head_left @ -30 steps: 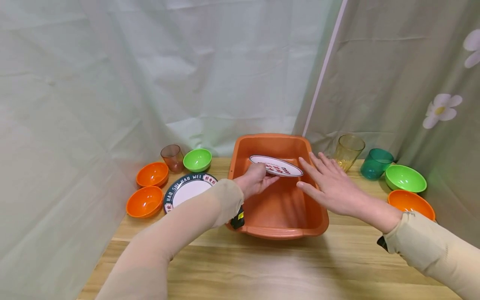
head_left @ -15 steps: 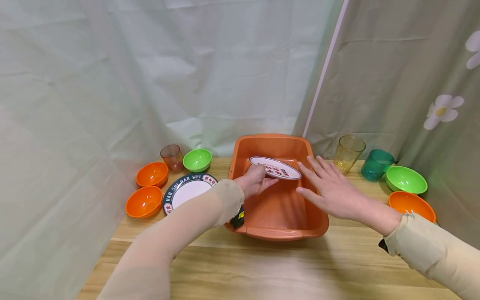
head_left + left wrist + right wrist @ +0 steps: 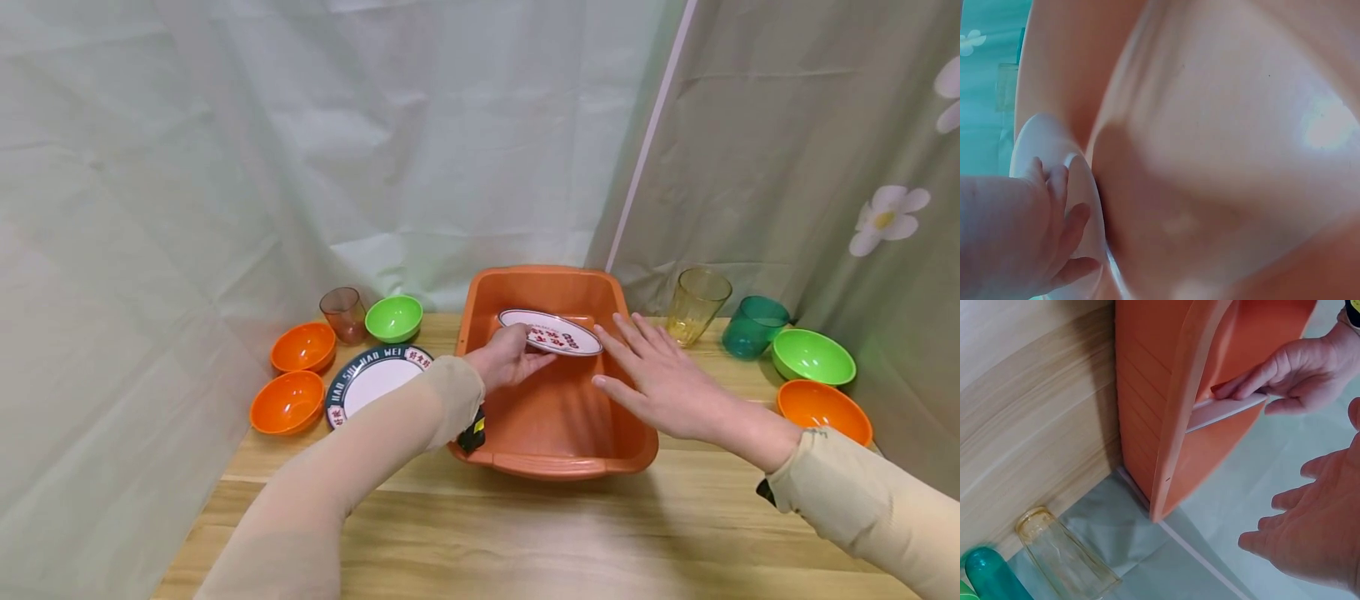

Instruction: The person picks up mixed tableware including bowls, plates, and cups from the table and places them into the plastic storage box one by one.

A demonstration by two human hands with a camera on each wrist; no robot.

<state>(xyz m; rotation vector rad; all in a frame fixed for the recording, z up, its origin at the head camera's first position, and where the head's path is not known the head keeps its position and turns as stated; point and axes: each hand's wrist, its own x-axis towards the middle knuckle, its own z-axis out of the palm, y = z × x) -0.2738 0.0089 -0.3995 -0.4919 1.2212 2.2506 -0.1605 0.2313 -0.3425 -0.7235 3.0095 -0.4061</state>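
Note:
My left hand point(image 3: 512, 358) grips the near-left edge of a white plate point(image 3: 558, 333) with red lettering and a dark rim. Thumb on top and fingers beneath, it holds the plate tilted within the orange plastic basin point(image 3: 555, 462). In the left wrist view the plate's pale underside point(image 3: 1088, 187) shows beside the fingers, close to the basin wall. My right hand point(image 3: 667, 383) hovers over the basin's right rim, fingers spread and holding nothing. From the right wrist view, the right hand point(image 3: 1316, 531) is apart from both basin and plate.
Left of the basin are a dark-rimmed plate point(image 3: 375, 379), two orange bowls point(image 3: 288, 404), a green bowl point(image 3: 394, 319) and a brownish cup point(image 3: 345, 317). At right stand a yellow glass point(image 3: 697, 307), a teal cup point(image 3: 753, 327), a green bowl point(image 3: 813, 357) and an orange bowl point(image 3: 823, 408). Curtains hang behind.
The plate in my left hand has tilted slightly, its right end dipping a little. My right hand has shifted very slightly and stays spread. The basin and other dishes have not moved.

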